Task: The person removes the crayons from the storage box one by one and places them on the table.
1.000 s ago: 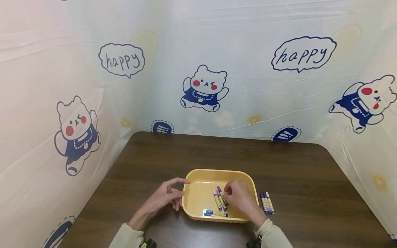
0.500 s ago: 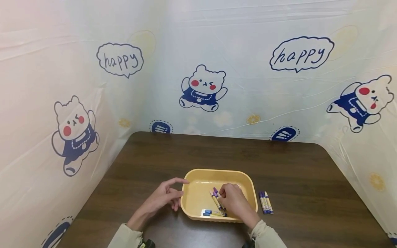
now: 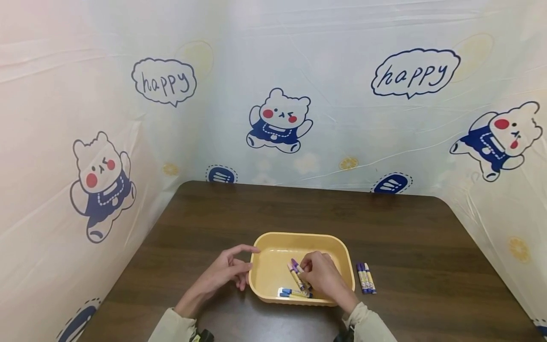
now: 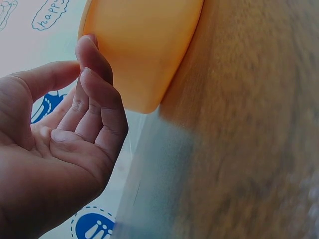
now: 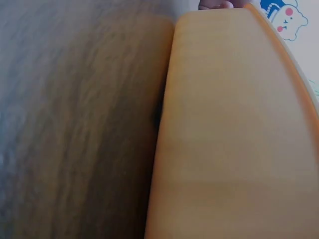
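A yellow plastic basin stands near the table's front edge. My left hand holds its left rim, one finger over the edge and the thumb against the outside; in the left wrist view the left hand has curled fingers at the basin wall. Inside the basin, my right hand has its fingertips on a purple crayon, partly covered by the hand. Beside it lie a pale crayon and blue crayons. In the right wrist view the basin's outer wall hides the right hand.
Right of the basin, several crayons, purple and pale, lie side by side on the dark wooden table. A printed cloth with bears surrounds the table.
My right hand has shifted left inside the basin, and the purple and pale crayons have moved slightly left and now lie closer together. The left hand stays at the rim.
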Tool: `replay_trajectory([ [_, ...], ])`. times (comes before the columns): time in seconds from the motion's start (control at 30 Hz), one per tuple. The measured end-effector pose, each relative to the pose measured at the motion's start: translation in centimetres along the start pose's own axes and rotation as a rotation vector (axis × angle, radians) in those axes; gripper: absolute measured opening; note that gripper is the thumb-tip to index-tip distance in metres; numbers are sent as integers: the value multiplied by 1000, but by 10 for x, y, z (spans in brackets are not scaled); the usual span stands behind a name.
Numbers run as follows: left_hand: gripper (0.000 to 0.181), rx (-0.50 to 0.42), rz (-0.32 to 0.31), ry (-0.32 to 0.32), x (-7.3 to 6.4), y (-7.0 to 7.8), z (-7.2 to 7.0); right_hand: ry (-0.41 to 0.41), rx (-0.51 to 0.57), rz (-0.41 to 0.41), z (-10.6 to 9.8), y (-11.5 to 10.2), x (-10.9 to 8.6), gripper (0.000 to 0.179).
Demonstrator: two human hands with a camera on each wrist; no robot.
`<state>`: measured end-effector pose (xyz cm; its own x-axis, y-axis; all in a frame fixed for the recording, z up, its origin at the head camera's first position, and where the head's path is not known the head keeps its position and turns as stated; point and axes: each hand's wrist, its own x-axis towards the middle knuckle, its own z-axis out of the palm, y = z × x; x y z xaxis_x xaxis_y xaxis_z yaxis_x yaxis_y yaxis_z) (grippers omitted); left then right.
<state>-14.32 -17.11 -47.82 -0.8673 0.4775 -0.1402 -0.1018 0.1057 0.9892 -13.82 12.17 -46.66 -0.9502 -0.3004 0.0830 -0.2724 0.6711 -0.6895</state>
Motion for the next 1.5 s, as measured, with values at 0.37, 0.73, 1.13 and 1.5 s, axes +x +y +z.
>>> replay_trajectory([
  [0.37,43,5,17,-4,-2,0,-2,22,130,60,-15,0,3,9],
  [0.73,43,18,9,6,0,0,-1,151,172,172,-46,-7,-9,10],
  [1.13,44,13,-1,5,-1,1,0,186,305,231,-71,-2,-24,13],
  [1.5,45,6,-20,7,0,1,1,202,421,280,-97,16,-37,24],
])
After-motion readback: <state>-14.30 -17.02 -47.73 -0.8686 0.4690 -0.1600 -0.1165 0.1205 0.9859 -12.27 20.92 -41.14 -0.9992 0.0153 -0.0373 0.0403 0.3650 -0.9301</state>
